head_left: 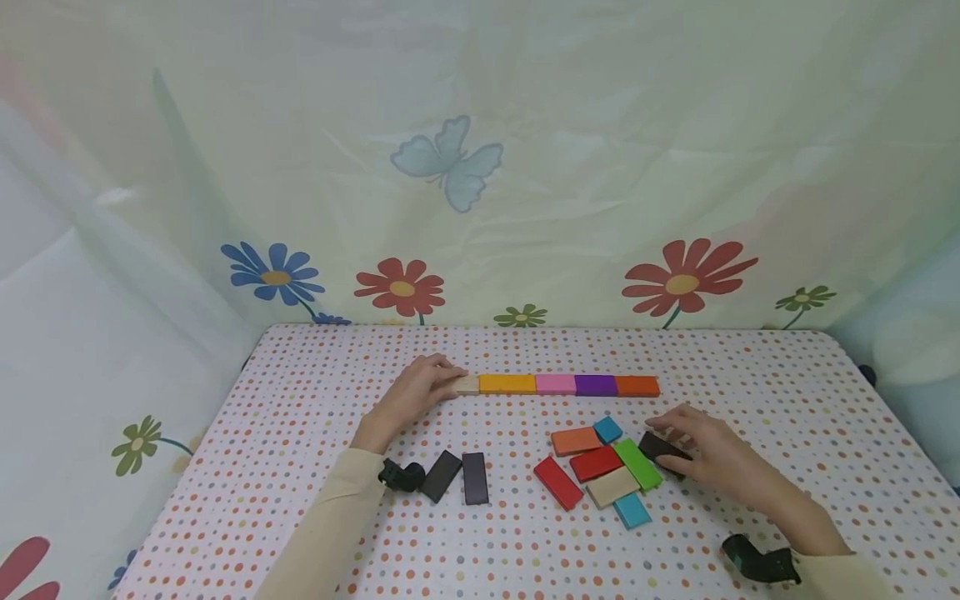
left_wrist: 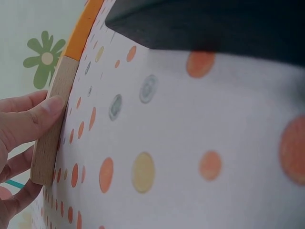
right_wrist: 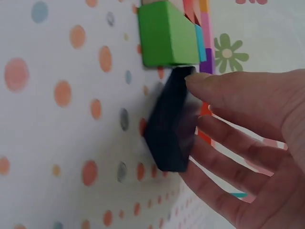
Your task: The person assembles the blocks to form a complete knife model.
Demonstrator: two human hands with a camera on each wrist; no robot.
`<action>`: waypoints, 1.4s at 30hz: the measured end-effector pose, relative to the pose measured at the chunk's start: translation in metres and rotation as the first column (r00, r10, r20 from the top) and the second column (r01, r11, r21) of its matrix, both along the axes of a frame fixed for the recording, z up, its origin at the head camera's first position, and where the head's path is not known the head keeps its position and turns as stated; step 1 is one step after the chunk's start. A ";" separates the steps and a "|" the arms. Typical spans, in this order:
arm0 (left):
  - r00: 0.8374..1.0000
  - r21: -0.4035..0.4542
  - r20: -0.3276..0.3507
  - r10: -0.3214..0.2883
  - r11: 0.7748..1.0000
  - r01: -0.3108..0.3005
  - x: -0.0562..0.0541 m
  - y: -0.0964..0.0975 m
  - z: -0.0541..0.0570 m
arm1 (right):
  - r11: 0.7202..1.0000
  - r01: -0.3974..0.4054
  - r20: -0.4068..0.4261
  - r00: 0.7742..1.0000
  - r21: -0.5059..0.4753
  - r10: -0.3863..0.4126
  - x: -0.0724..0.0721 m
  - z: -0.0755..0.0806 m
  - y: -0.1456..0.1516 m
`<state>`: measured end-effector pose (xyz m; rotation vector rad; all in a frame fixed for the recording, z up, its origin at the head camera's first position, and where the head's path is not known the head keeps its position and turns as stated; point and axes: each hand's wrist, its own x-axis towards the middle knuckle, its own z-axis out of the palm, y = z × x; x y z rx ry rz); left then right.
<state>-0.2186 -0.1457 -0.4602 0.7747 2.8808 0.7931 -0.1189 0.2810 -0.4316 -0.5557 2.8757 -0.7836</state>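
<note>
My left hand (head_left: pixel 414 392) pinches a plain wooden block (left_wrist: pixel 56 112) between thumb and fingers. The block's end meets a yellow-orange block (head_left: pixel 507 384), followed rightward by a pink block (head_left: pixel 555 384), a purple block (head_left: pixel 596 385) and an orange-red block (head_left: pixel 637 386) in one straight row. At the right, my right hand (head_left: pixel 712 450) holds a black block (right_wrist: pixel 171 124) by its sides, thumb at one end and fingers behind. It is tilted and slightly blurred in the right wrist view, close beside a green block (right_wrist: pixel 169 36).
Left of the green block lie red blocks (head_left: pixel 558 483), an orange block (head_left: pixel 575 441), a beige block (head_left: pixel 612 487) and blue blocks (head_left: pixel 632 510), loosely grouped. Two dark blocks (head_left: pixel 475 478) lie near my left forearm. A flowered curtain (head_left: pixel 570 208) hangs behind the dotted tabletop (head_left: pixel 300 367).
</note>
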 end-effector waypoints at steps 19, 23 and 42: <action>1.000 0.000 0.016 0.018 1.000 -0.018 0.001 -0.003 0.001 | 0.994 0.100 -0.003 0.995 0.051 -0.100 -0.001 -0.006 -0.008; 1.000 0.000 0.014 0.020 1.000 -0.020 0.001 -0.003 0.000 | 0.991 0.129 -0.008 0.992 0.039 -0.129 0.001 -0.004 -0.008; 1.000 0.001 0.012 0.014 1.000 -0.014 -0.001 0.000 -0.002 | 0.999 0.004 -0.215 0.977 0.033 0.003 -0.034 0.030 -0.068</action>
